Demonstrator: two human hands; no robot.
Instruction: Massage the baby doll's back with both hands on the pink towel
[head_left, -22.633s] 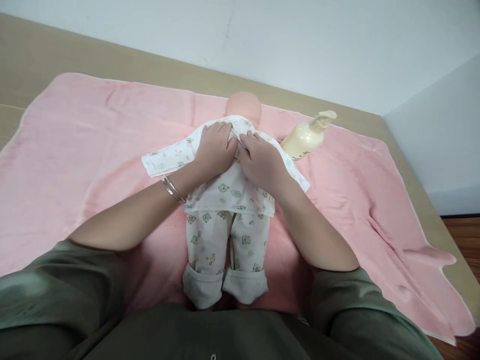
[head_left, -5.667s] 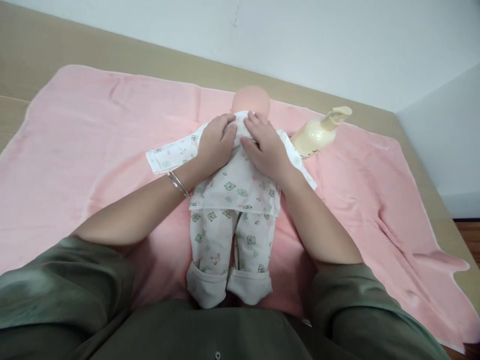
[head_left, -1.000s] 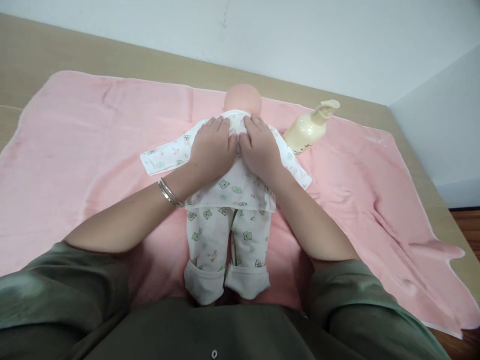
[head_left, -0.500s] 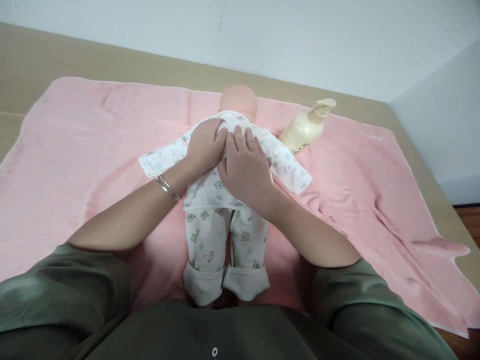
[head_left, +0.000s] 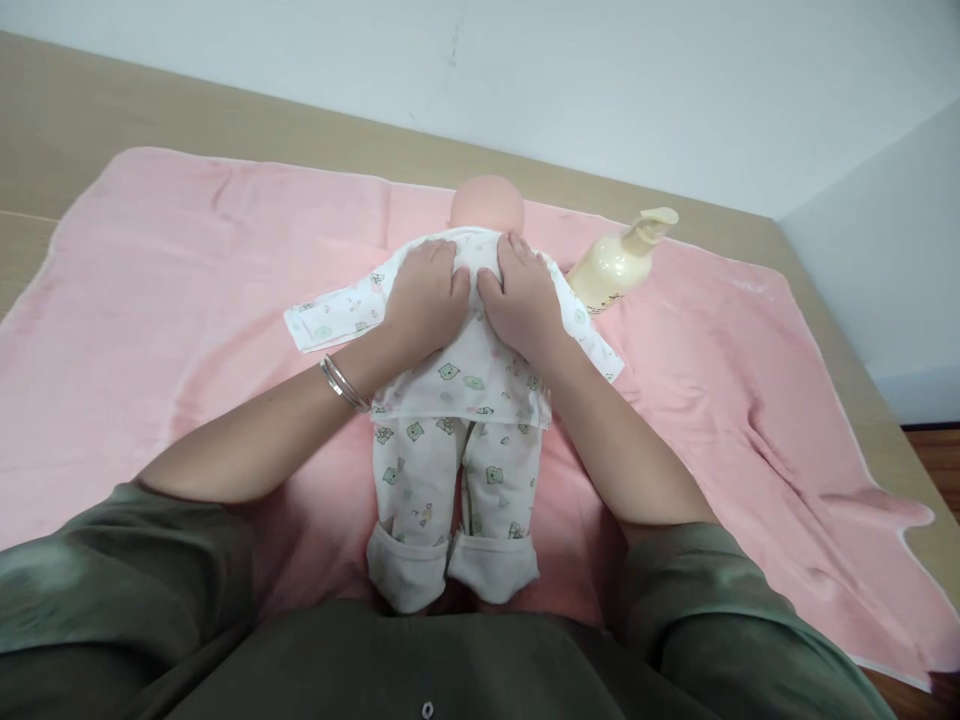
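A baby doll [head_left: 487, 203] lies with its bald head away from me, and no face shows. It wears a white printed top [head_left: 461, 378] with the sleeves spread out, and matching pants [head_left: 420, 470] with turned-up cuffs. My left hand [head_left: 429, 295] rests flat on the upper left of the top, thumb pointing inward. On the upper right my right hand [head_left: 525, 298] lies flat too, its thumb toward the left one. A strip of cloth shows between the two thumbs. Both hands are open and grip nothing.
A pink blanket [head_left: 225, 250] lies under the doll across a wooden table [head_left: 315, 130]. Right of the doll's shoulder a cream pump bottle [head_left: 613, 268] lies tilted on the blanket. A white wall [head_left: 570, 80] rises behind the table. Folds run through the blanket on the right.
My right hand has moved from the middle of the doll's back to its upper right. My left hand has shifted slightly right. The doll's head sits a little further right in view.
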